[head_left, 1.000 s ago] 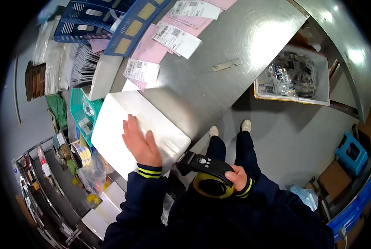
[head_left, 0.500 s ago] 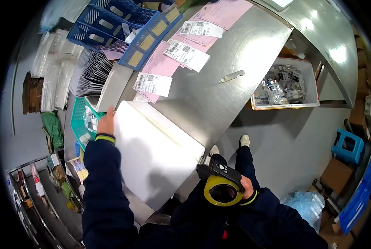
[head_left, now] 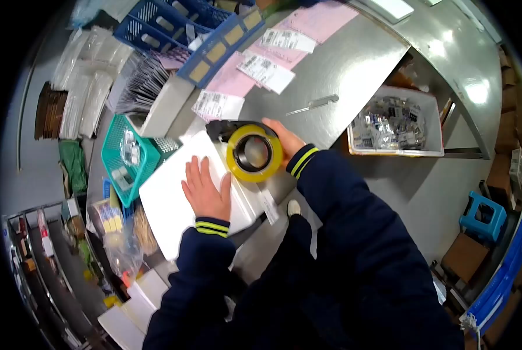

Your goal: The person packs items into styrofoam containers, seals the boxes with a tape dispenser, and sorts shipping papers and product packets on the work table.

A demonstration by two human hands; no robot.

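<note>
A large white box (head_left: pixel 170 201), apparently foam, lies at the near edge of the metal table. My left hand (head_left: pixel 207 189) rests flat on its top, fingers spread. In my right hand (head_left: pixel 285 142) is a tape dispenser (head_left: pixel 233 135) with a big yellow roll; its black head is at the far edge of the box. Just below the roll, a white label strip (head_left: pixel 268 207) sticks out at the box's side. Several barcode labels (head_left: pixel 217 105) on pink sheets (head_left: pixel 236 83) lie beyond the dispenser.
A green basket (head_left: pixel 150 160) with small packets stands left of the box, near grey envelopes (head_left: pixel 138 87) and a blue divided basket (head_left: pixel 205 55). A thin-bladed cutter (head_left: pixel 322 101) lies on the metal table (head_left: pixel 354 52). A white bin (head_left: pixel 436 125) of packets sits at right.
My right hand has brought the tape dispenser up and forward from near my body to the box. My left hand has moved right, from the box's far left corner onto its top. The box has shifted.
</note>
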